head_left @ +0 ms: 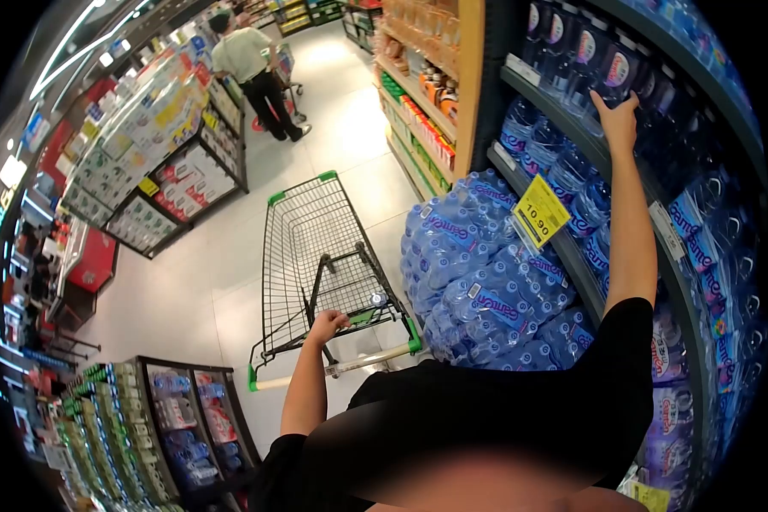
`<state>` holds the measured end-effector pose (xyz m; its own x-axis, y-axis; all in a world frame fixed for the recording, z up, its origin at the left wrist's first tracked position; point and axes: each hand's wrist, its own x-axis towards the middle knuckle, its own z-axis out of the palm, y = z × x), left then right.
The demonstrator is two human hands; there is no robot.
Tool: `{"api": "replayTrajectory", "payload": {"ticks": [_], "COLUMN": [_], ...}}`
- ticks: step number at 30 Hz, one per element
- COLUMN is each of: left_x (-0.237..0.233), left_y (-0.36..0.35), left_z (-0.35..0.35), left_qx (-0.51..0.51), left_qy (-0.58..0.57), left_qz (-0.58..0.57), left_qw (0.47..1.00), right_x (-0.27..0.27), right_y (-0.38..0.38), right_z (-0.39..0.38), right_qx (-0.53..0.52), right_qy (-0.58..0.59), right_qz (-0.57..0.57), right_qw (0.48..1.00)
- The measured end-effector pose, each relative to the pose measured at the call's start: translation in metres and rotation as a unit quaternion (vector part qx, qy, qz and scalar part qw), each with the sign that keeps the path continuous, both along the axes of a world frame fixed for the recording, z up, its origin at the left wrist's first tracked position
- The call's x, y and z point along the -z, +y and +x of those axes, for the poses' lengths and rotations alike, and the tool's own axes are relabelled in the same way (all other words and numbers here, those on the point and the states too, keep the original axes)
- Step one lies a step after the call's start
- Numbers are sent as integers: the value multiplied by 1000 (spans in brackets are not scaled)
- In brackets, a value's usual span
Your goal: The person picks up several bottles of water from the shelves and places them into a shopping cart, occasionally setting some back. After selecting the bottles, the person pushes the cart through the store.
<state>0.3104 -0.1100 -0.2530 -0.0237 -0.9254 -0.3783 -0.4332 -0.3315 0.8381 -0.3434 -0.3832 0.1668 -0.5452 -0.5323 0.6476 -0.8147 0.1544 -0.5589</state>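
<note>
My left hand (326,325) is closed around the handle bar of a wire shopping cart (316,230) with green corners; its basket looks empty. My right hand (616,119) is stretched up to the shelf on the right, fingers spread against a dark water bottle (620,71) standing among others. Whether the fingers grip the bottle or only touch it is unclear. Below that arm, blue shrink-wrapped packs of water bottles (478,273) are stacked on the floor against the shelving.
A yellow price tag (540,211) reading 10.90 hangs from the shelf edge. Another shopper (252,68) stands with a cart far down the aisle. Display stands of boxed goods (158,128) and packs (171,427) line the left side.
</note>
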Motion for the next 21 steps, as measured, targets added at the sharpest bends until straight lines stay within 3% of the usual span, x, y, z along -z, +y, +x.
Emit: {"api": "replayTrajectory", "payload": {"ticks": [2, 6, 9, 12, 14, 15, 18, 21], "left_x": [20, 14, -21, -41, -54, -79, -110, -126], "left_y": [5, 22, 39, 59, 79, 87, 115, 145], "left_z": [4, -10, -21, -14, 1, 6, 33, 60], "left_qx": [25, 11, -9, -15, -14, -14, -38, -33], "left_qy": [13, 28, 39, 74, 80, 76, 106, 176], "left_qz": [28, 38, 22, -13, -18, -11, -3, -38], "left_qw": [999, 999, 999, 997, 997, 997, 994, 983], "right_x": [-8, 3, 9, -2, 5, -15, 6, 57], "right_y": [-1, -15, 9, 49, 56, 100, 150, 197], "right_z": [5, -18, 5, 41, 44, 96, 162, 241], "right_qx": [3, -17, 6, -78, -251, -290, -357, -433], "right_qy": [-28, -19, 4, 9, 74, 55, 19, 85], "right_qz": [79, 10, -133, -264, -304, -320, -263, -193], "right_qw": [997, 1000, 991, 961, 916, 900, 896, 876]}}
